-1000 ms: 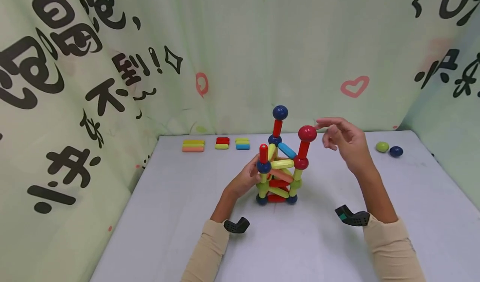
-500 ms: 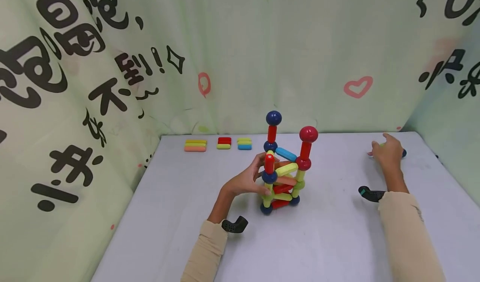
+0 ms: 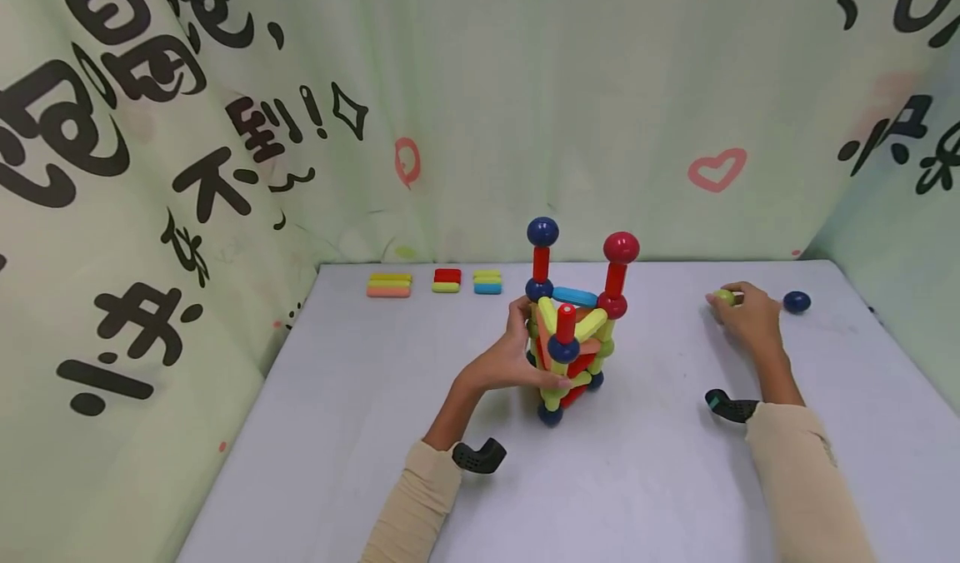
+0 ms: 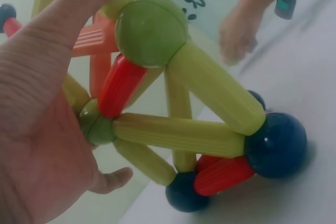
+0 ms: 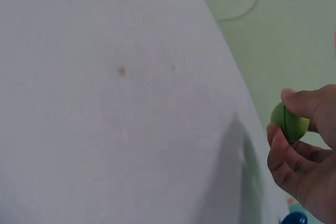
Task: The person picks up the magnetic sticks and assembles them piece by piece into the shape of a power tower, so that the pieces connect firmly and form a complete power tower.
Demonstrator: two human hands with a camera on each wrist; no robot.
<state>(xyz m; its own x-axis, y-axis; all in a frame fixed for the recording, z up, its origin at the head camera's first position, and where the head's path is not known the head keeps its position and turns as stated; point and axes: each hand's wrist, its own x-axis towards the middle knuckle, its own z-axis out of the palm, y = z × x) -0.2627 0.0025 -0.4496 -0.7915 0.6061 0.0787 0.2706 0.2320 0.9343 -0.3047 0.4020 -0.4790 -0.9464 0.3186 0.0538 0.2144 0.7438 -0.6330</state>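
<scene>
Near the middle of the table stands a tower of colored rods and balls [image 3: 576,296]. Its left side is gripped by my left hand [image 3: 506,356], thumb across the front and fingers behind. A red rod [image 3: 566,323] sticks up from the front blue ball; two taller red rods behind carry a blue ball [image 3: 542,231] and a red ball [image 3: 621,247]. In the left wrist view, a green ball [image 4: 151,31] and yellow-green rods show close to the palm. Over at the right, my right hand [image 3: 753,317] pinches a green ball [image 5: 290,123] between thumb and fingers.
A loose blue ball [image 3: 797,301] lies on the table just right of my right hand. Along the back left edge lie small groups of rods: yellow and orange [image 3: 389,286], red and green [image 3: 447,281], green and blue [image 3: 487,281]. A printed curtain [image 3: 480,113] hangs behind.
My right hand left the tower's red ball, reached to the far right and picked up the green ball, now moving back leftward. My left hand has turned the tower and shifted its hold.
</scene>
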